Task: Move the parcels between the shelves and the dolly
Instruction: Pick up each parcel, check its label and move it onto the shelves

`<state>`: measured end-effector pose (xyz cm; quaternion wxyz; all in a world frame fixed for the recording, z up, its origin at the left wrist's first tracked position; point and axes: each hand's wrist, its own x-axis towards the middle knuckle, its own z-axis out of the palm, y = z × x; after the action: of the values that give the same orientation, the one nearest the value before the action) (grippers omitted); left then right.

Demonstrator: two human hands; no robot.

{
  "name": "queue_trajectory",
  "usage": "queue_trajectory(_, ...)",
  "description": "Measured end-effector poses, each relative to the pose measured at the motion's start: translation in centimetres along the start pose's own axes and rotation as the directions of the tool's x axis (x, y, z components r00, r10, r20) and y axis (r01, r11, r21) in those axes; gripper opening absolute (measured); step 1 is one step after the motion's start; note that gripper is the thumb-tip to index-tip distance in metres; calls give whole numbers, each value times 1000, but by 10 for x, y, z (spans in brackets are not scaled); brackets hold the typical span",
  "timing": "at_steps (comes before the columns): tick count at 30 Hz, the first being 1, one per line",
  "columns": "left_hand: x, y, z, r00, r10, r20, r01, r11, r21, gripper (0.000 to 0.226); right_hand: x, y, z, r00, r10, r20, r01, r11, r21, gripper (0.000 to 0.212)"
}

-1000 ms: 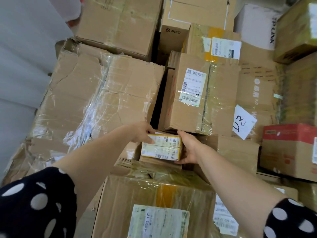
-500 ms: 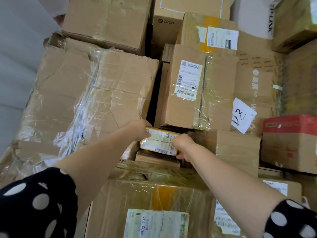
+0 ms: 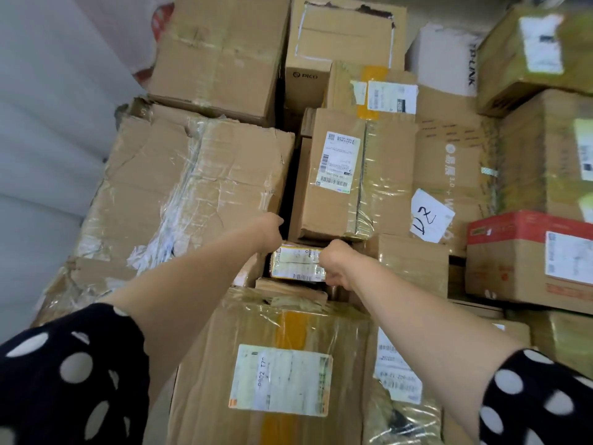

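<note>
A small yellow-taped parcel (image 3: pixel 296 264) with barcode labels sits low in a gap among stacked cardboard parcels. My left hand (image 3: pixel 271 231) grips its left end and my right hand (image 3: pixel 335 263) grips its right end, fingers curled round it. The parcel lies just under a taped box with a white shipping label (image 3: pixel 337 175) and above a flat brown piece (image 3: pixel 290 290). A large box with an orange tape stripe and a white label (image 3: pixel 282 377) is nearest to me, under my forearms.
A big crumpled, plastic-wrapped box (image 3: pixel 192 194) fills the left. A box with a red top (image 3: pixel 526 258) and a paper marked D2 (image 3: pixel 430 216) sit at the right. More boxes, one marked PICO (image 3: pixel 305 77), stack behind. Grey floor (image 3: pixel 48 123) shows at the left.
Both hands have pushed the small parcel farther forward into the gap under the labelled box, and my right hand has closed tighter over its right end.
</note>
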<state>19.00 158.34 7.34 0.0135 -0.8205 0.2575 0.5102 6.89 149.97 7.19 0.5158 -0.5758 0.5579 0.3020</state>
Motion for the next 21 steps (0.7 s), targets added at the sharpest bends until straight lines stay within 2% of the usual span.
queue_trajectory(4, -78, 25, -29, 990, 56, -128, -49, 997, 60, 61, -70, -13, -25, 988, -153, 4, 153, 987, -49, 16)
queue_trajectory(5, -98, 34, -36, 986, 76, -150, -65, 995, 75, 62, -89, -14, -35, 979, -204, -14, 202, 977, -67, 23)
queue_trajectory(8, -161, 67, -56, 955, 176, -239, -138, 976, 166, 66, -158, -15, -79, 926, -363, -101, 352, 929, -111, 27)
queue_trajectory(10, -193, 92, -67, 926, 249, -283, -189, 956, 224, 74, -201, -8, -110, 887, -415, -200, 399, 909, -118, 33)
queue_trajectory(14, -258, 153, -73, 840, 427, -333, -296, 877, 379, 77, -281, 37, -170, 798, -428, -424, 424, 899, -110, 75)
queue_trajectory(17, -297, 201, -61, 756, 575, -313, -384, 777, 498, 76, -330, 83, -206, 736, -391, -552, 426, 902, -70, 82)
queue_trajectory(21, -335, 266, -33, 651, 717, -250, -498, 652, 572, 76, -378, 149, -247, 683, -280, -674, 386, 922, 7, 77)
